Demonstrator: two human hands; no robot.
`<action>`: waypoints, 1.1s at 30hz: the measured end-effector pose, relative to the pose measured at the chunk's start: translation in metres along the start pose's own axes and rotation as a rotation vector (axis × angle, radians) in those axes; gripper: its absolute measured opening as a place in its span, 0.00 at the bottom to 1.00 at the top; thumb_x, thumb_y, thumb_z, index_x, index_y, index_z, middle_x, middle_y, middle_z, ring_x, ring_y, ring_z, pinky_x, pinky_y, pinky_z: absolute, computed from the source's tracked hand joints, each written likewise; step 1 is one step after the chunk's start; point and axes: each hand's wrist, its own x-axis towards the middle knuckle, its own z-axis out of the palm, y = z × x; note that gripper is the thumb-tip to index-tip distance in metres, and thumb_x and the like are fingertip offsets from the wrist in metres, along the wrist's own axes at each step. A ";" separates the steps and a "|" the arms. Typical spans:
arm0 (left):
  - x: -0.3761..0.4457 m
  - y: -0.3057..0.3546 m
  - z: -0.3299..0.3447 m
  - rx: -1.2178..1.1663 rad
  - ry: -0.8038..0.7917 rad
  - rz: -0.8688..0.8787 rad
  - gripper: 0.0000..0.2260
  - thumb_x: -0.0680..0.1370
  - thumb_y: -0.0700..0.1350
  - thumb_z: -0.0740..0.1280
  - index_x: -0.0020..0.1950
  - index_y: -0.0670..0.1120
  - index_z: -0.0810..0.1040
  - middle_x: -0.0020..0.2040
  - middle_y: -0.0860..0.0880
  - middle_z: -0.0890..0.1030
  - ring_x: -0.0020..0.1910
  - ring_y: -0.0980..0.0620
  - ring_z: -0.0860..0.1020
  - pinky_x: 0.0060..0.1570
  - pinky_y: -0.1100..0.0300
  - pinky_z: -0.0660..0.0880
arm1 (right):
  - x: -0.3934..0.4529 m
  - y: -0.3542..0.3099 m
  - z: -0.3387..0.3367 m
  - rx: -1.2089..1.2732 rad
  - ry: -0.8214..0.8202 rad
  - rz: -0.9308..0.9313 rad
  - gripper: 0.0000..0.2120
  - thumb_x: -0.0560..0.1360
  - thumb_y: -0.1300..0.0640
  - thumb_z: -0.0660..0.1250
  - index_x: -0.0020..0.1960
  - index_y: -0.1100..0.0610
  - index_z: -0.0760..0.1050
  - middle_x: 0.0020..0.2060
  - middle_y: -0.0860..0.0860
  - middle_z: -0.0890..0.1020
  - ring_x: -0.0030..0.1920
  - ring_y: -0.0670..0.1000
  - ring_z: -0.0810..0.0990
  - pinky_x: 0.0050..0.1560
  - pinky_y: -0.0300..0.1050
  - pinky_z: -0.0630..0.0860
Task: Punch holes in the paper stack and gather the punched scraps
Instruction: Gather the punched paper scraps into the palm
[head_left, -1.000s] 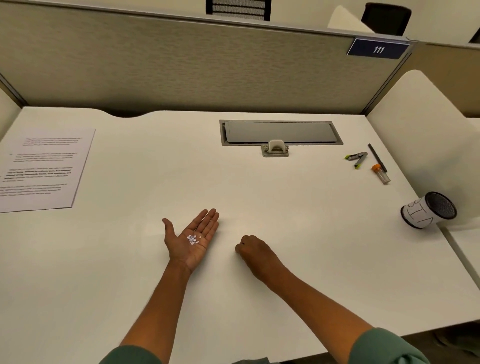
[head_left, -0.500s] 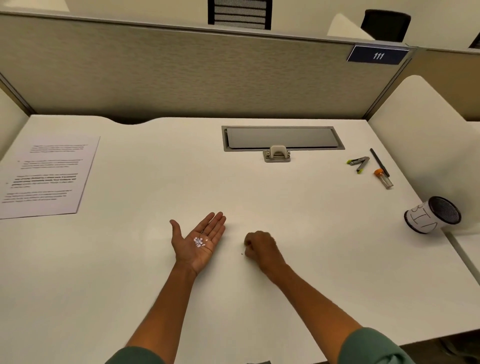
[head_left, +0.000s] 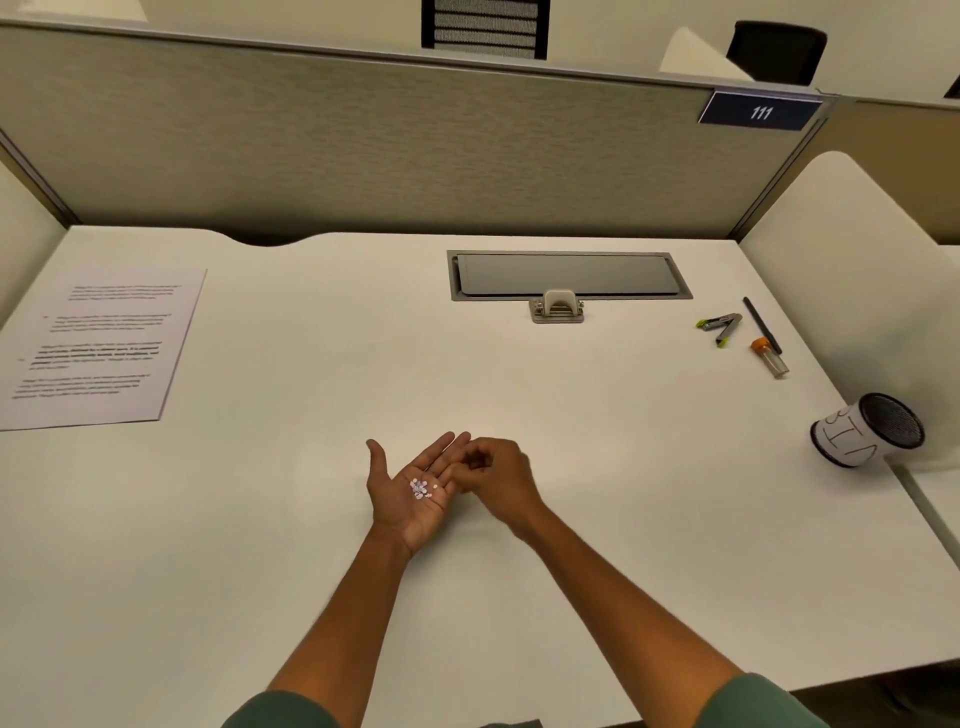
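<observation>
Our left hand (head_left: 410, 488) lies palm up and relaxed on the desk (head_left: 519, 395), cupping a small heap of punched scraps (head_left: 421, 488). Our right hand (head_left: 493, 475) curls over its fingertips; we cannot tell whether it pinches anything, since motion blur hides it. The paper stack (head_left: 98, 345) lies far left, its lower corner cut off. A tipped cup (head_left: 865, 431) lies far right.

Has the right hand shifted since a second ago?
Yes. The right hand has left the bare desk and closed leftward onto the fingers of the left hand, which cups the scraps.
</observation>
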 end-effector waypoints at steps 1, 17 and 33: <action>0.000 -0.001 0.001 0.021 0.003 -0.001 0.49 0.71 0.75 0.57 0.71 0.33 0.69 0.69 0.34 0.74 0.68 0.37 0.75 0.63 0.48 0.77 | -0.003 -0.002 0.008 -0.064 -0.022 -0.027 0.06 0.65 0.61 0.72 0.40 0.53 0.83 0.35 0.49 0.85 0.34 0.42 0.82 0.38 0.32 0.76; -0.010 -0.005 -0.013 -0.005 -0.067 -0.007 0.48 0.70 0.76 0.58 0.70 0.35 0.72 0.73 0.36 0.71 0.72 0.38 0.71 0.72 0.46 0.68 | -0.029 -0.015 0.043 -0.552 -0.120 -0.249 0.14 0.81 0.59 0.58 0.62 0.64 0.76 0.65 0.59 0.77 0.65 0.55 0.75 0.64 0.44 0.72; -0.006 0.018 -0.027 -0.134 -0.023 0.058 0.48 0.71 0.72 0.64 0.70 0.30 0.68 0.70 0.31 0.72 0.69 0.33 0.72 0.70 0.43 0.68 | -0.002 0.068 -0.035 -0.556 0.078 -0.041 0.06 0.74 0.55 0.70 0.50 0.53 0.83 0.47 0.49 0.81 0.43 0.46 0.79 0.48 0.42 0.76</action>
